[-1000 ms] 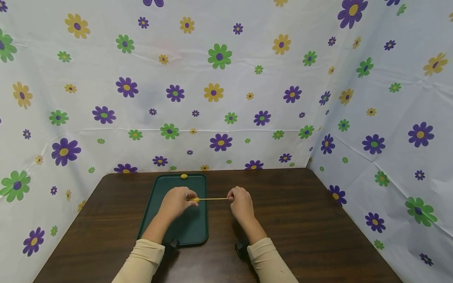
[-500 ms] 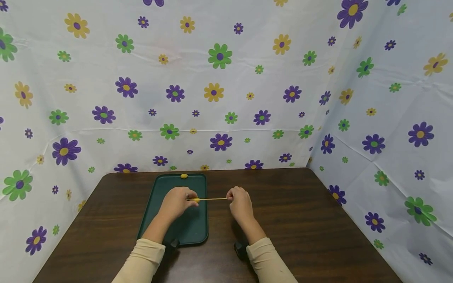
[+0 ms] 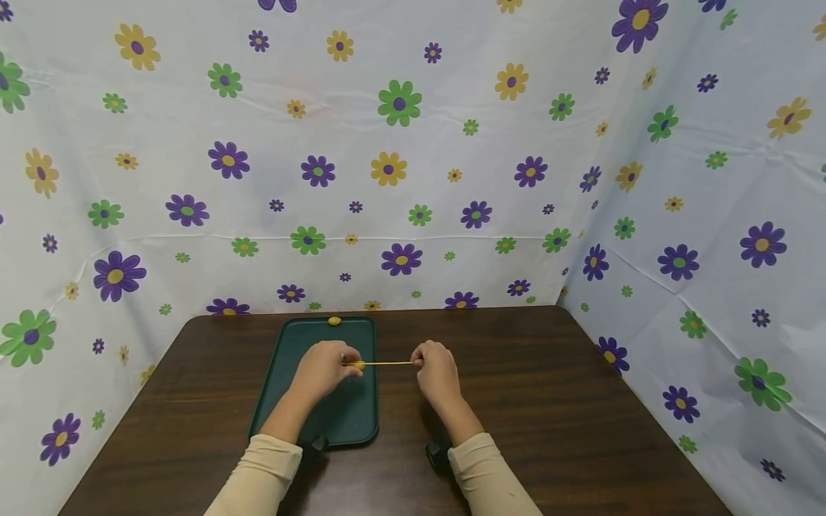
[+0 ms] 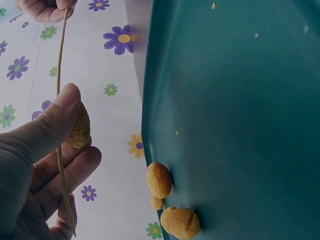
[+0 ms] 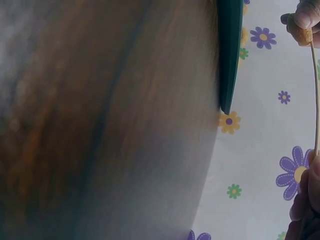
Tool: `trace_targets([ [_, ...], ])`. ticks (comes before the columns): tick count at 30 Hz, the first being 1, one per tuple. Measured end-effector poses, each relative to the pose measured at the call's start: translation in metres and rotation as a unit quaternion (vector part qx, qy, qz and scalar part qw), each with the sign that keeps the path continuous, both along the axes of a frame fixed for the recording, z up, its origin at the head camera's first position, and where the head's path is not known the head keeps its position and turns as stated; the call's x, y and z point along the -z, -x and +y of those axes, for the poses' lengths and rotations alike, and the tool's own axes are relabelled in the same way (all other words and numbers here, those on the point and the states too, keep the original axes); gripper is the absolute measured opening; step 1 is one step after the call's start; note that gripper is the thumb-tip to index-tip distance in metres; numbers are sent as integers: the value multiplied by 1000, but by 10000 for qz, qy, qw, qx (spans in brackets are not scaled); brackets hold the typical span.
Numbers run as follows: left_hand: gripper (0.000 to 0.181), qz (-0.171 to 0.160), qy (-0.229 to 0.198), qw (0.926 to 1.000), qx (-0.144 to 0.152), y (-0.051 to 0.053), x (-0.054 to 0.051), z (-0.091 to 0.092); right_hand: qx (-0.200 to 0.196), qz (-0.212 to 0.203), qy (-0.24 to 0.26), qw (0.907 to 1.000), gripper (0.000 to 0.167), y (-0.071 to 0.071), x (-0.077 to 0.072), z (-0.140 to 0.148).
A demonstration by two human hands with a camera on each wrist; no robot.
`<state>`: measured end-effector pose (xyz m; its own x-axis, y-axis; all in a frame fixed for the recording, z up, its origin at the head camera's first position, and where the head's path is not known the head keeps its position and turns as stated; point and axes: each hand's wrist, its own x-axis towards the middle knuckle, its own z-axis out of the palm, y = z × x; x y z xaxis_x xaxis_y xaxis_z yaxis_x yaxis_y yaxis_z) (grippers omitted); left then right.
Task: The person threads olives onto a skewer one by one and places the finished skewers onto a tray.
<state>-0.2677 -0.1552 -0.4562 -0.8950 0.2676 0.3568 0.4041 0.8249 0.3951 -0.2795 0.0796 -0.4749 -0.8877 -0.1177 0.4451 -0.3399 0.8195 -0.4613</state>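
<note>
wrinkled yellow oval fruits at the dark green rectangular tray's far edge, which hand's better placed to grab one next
Probably the left hand: it is over the tray, nearer those fruits, though already pinching another fruit. The right hand is off the tray's right side, holding the thin straw-coloured stick.

Left grip (image 4: 50, 161) covers one side of that wrinkled yellow piece (image 4: 80, 130). The desk (image 5: 165, 90) is mostly blur in the right wrist cam, where the edge chops off the right grip (image 5: 307, 195).

White creased wall covering (image 3: 351, 132) with purple, green and yellow flowers (image 3: 400, 104), dark brown wood-grain table (image 3: 548, 401)
</note>
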Motion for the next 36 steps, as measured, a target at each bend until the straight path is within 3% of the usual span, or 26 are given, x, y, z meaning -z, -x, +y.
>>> trace_targets([
  [9,15,-28,0,10000,-3,-2,-3,2,-70,269,-71,9996,25,-3,0,0],
  [36,17,9,174,9998,-43,-4,-3,6,-36,418,-233,9988,29,-7,-2,-5],
])
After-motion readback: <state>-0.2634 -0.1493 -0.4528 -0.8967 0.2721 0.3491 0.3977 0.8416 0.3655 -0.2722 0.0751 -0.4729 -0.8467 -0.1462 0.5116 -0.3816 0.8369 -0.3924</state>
